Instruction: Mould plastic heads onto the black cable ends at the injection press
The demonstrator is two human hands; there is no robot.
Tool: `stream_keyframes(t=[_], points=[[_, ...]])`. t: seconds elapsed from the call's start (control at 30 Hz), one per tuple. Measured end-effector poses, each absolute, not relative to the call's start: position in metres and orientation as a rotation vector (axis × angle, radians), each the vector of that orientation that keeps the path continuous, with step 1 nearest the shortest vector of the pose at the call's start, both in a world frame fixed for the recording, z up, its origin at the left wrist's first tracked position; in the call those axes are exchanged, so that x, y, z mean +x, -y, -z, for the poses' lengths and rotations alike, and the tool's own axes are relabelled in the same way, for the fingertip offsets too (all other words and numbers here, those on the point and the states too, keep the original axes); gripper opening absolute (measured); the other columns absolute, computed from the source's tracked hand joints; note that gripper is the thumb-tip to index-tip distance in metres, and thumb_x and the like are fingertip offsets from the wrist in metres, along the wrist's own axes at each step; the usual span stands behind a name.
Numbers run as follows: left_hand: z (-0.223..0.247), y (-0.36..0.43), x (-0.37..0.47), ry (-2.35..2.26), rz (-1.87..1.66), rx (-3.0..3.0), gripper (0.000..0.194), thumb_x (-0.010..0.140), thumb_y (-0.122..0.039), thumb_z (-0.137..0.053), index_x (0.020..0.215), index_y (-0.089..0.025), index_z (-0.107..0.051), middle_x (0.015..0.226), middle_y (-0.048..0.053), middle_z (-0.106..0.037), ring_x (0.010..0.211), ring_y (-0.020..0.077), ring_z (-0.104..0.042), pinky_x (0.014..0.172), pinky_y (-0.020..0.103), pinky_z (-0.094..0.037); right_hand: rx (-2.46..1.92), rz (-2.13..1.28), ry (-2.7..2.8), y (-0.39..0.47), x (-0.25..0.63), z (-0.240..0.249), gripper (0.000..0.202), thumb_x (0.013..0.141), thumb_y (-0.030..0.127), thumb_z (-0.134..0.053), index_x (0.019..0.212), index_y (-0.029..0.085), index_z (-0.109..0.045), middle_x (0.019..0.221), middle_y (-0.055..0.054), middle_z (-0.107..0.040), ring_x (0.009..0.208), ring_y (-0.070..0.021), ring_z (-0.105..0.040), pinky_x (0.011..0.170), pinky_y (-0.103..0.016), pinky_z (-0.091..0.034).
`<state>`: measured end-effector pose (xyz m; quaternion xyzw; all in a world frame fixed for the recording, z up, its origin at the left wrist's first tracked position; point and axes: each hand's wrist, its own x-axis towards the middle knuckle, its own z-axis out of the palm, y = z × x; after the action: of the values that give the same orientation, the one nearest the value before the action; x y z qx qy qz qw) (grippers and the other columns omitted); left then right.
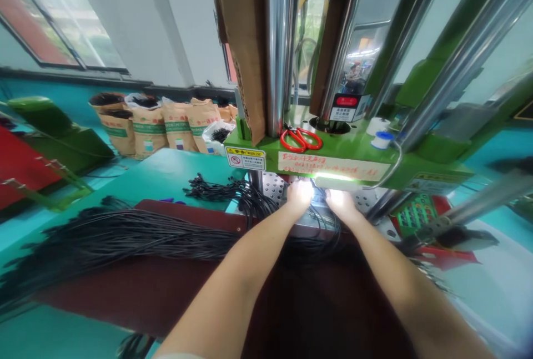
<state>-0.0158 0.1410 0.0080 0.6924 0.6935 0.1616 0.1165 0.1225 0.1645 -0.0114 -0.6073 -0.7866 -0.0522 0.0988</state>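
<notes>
Both of my arms reach forward under the green crossbeam of a press [420, 166]. My left hand [300, 195] is over the metal work area [273, 186], its fingers lost in the lamp's glare. A short gap to the right, my right hand [340, 202] is just as washed out at the fingertips. Thin black cables [322, 223] hang down between and below the hands. What either hand holds cannot be made out. Left of my left hand, a bunch of black cables [220, 190] with small ends lies over the table edge.
A long bundle of black cables [137, 234] covers the dark red board [125, 287]. Red-handled scissors [300, 140] and a spool [382, 140] rest on the crossbeam. A lit lamp [339, 182] hangs below it. Control buttons [417, 213] stand right; filled paper sacks [150, 129] stand behind.
</notes>
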Motion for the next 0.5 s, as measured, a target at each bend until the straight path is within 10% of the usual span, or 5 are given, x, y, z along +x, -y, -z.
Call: stream_keyframes(t=[0.5], points=[[-0.009,-0.139,0.006,-2.013,-0.588,2.032,0.029,0.080,-0.021,-0.047,0.102,-0.009,-0.061,0.101,0.015,-0.061,0.108,0.0262,-0.047,0.093,0.036,-0.036,-1.489,0.182,2.541,-0.156,0.128,0.001,0.034,0.086,0.019,-0.039,0.114,0.014,-0.058,0.107,-0.012,-0.063,0.101,-0.0240,-0.056,0.088,-0.035,-0.040]])
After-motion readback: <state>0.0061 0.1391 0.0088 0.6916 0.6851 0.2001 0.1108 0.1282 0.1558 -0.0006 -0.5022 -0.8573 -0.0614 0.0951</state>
